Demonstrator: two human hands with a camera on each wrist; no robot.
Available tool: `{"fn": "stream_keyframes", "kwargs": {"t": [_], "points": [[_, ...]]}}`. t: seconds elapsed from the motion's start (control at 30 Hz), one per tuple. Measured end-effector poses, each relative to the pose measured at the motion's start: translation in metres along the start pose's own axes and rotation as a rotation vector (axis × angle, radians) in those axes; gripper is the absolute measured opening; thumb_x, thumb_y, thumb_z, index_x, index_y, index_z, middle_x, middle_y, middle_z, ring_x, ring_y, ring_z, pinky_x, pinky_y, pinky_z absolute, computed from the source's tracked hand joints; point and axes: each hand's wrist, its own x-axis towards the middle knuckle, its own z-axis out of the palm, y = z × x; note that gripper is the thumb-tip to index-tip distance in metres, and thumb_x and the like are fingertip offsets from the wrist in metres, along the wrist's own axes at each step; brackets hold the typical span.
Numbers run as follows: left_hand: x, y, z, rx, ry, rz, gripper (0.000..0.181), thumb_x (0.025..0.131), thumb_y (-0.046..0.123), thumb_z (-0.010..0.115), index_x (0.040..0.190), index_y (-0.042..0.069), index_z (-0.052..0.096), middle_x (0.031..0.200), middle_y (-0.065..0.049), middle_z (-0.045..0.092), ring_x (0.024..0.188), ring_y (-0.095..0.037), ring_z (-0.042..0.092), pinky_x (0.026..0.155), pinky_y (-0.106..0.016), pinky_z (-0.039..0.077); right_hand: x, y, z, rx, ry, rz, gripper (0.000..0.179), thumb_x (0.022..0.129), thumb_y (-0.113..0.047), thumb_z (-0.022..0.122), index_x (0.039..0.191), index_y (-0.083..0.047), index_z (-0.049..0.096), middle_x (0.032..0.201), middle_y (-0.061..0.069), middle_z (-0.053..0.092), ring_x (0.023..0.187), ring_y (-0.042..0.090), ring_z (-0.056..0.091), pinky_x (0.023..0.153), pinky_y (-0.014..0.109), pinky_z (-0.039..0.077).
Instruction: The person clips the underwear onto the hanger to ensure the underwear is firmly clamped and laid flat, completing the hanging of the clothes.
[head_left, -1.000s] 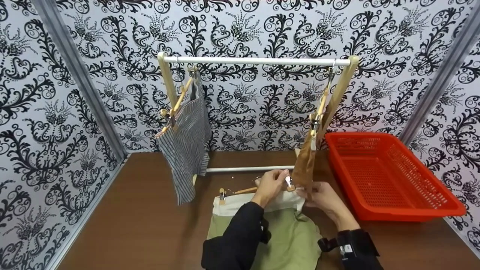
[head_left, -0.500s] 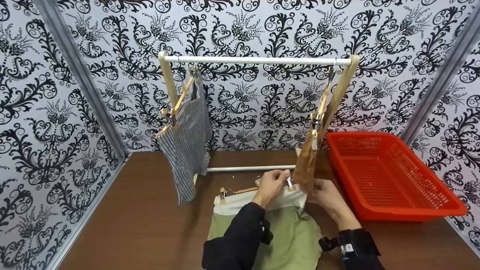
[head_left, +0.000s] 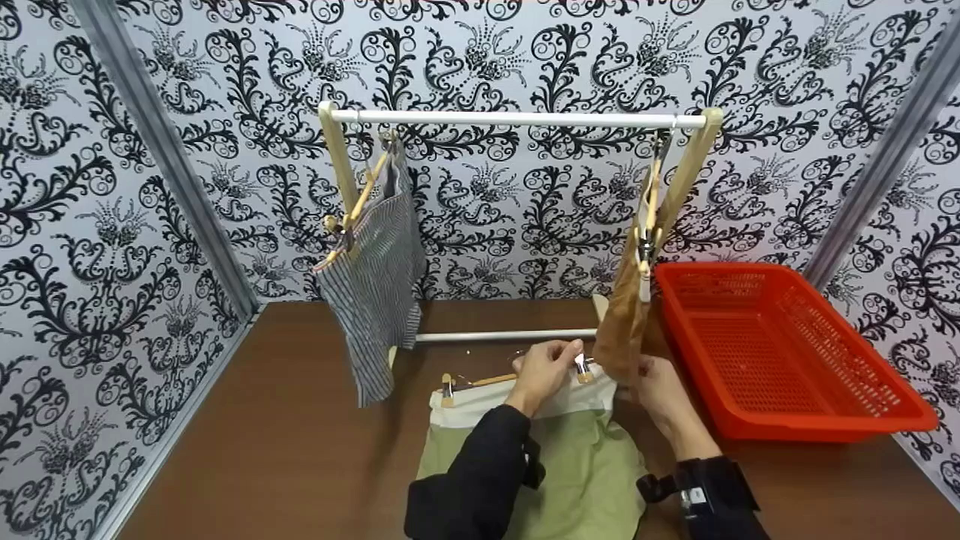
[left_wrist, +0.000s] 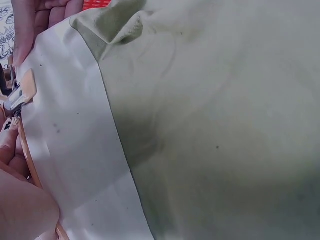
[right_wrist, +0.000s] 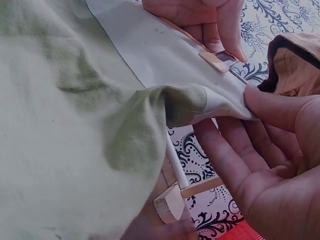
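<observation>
A green garment with a white waistband lies at the front of the table. Along the band runs a wooden clip hanger, with one clip on the band's left part. At the right clip, my left hand pinches the clip's metal end; its wooden pad lies over the white band. My right hand pinches the waistband's right corner between thumb and fingers. In the head view, a hanging brown garment partly covers that right hand.
A rack with a white top rail stands behind. A striped garment hangs at its left, the brown one at its right. To the right sits a red plastic basket. Patterned walls close off the back and sides.
The hanging brown garment and its hanger have swung a little to the right. My right hand has shifted slightly right and up at the waistband corner. My left hand stays at the clip.
</observation>
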Motion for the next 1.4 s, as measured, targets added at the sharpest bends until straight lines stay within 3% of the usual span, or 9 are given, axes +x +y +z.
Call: {"fn": "stream_keyframes", "kwargs": {"t": [0.23,0.53,0.7,0.83,0.93,1.03,1.17,1.27,1.4], "points": [[-0.001,-0.004,0.003,0.020,-0.005,0.036,0.034,0.102,0.042,0.057,0.100,0.015,0.078,0.089,0.010,0.074,0.094,-0.010,0.067,0.107,-0.055,0.020,-0.002,0.000,-0.003,0.077,-0.030,0.015,0.025,0.099,0.007,0.054,0.123,0.012,0.060,0.084,0.000,0.066,0.074,0.008,0.060,0.073,0.033,0.058],[-0.004,-0.007,0.005,0.033,-0.016,0.028,0.037,0.102,0.044,0.057,0.103,0.013,0.077,0.095,0.007,0.075,0.095,-0.014,0.067,0.109,-0.057,0.017,-0.005,-0.003,-0.008,0.117,-0.086,0.001,0.031,0.097,0.010,0.053,0.129,0.009,0.055,0.093,-0.003,0.069,0.084,0.009,0.064,0.078,0.035,0.058],[-0.006,-0.011,0.009,0.078,-0.014,0.049,0.038,0.102,0.043,0.057,0.102,0.012,0.078,0.096,0.006,0.076,0.094,-0.013,0.068,0.105,-0.053,0.021,-0.008,-0.006,-0.009,0.010,-0.152,-0.085,0.029,0.096,0.005,0.061,0.124,0.010,0.057,0.094,0.001,0.069,0.085,0.009,0.064,0.082,0.041,0.058],[-0.007,-0.014,0.010,0.072,-0.017,0.075,0.035,0.102,0.039,0.060,0.101,0.010,0.080,0.096,0.006,0.077,0.094,-0.012,0.069,0.104,-0.053,0.024,-0.010,-0.007,-0.007,-0.086,-0.217,-0.176,0.033,0.094,-0.003,0.069,0.120,0.013,0.057,0.105,0.014,0.068,0.095,0.019,0.066,0.086,0.048,0.057],[-0.008,-0.014,0.010,0.037,-0.029,0.081,0.031,0.101,0.036,0.061,0.102,0.011,0.080,0.095,0.007,0.077,0.095,-0.009,0.068,0.106,-0.046,0.032,-0.011,-0.006,-0.006,-0.115,-0.216,-0.190,0.032,0.094,-0.005,0.070,0.116,0.014,0.058,0.105,0.017,0.066,0.095,0.021,0.065,0.086,0.048,0.056],[-0.008,-0.013,0.009,0.015,-0.032,0.089,0.028,0.102,0.028,0.063,0.110,0.006,0.077,0.101,0.003,0.076,0.099,-0.011,0.068,0.100,-0.035,0.045,-0.011,-0.005,-0.006,-0.124,-0.192,-0.176,0.036,0.094,-0.005,0.070,0.122,0.014,0.057,0.108,0.016,0.065,0.096,0.020,0.063,0.088,0.046,0.056],[-0.006,-0.013,0.000,-0.010,-0.037,0.079,0.028,0.100,0.016,0.064,0.121,-0.001,0.070,0.108,-0.007,0.074,0.100,-0.019,0.068,0.093,-0.034,0.052,-0.013,-0.003,-0.004,-0.178,-0.118,-0.183,0.045,0.092,-0.006,0.073,0.130,0.011,0.055,0.116,0.017,0.065,0.102,0.021,0.061,0.093,0.034,0.050],[-0.005,-0.014,-0.012,0.042,-0.038,0.066,0.026,0.098,0.013,0.065,0.121,0.001,0.070,0.106,-0.008,0.073,0.098,-0.021,0.068,0.094,-0.037,0.052,-0.014,-0.003,-0.002,-0.252,-0.088,-0.198,0.041,0.092,-0.006,0.073,0.125,0.012,0.059,0.118,0.019,0.067,0.106,0.022,0.062,0.093,0.027,0.047],[-0.008,-0.017,-0.028,0.294,-0.034,0.078,0.023,0.094,0.014,0.068,0.115,0.005,0.073,0.105,-0.006,0.074,0.100,-0.023,0.068,0.093,-0.039,0.051,-0.013,-0.004,0.001,-0.323,-0.137,-0.271,0.032,0.094,-0.004,0.070,0.120,0.014,0.064,0.119,0.025,0.068,0.110,0.031,0.064,0.092,0.027,0.049]]}}
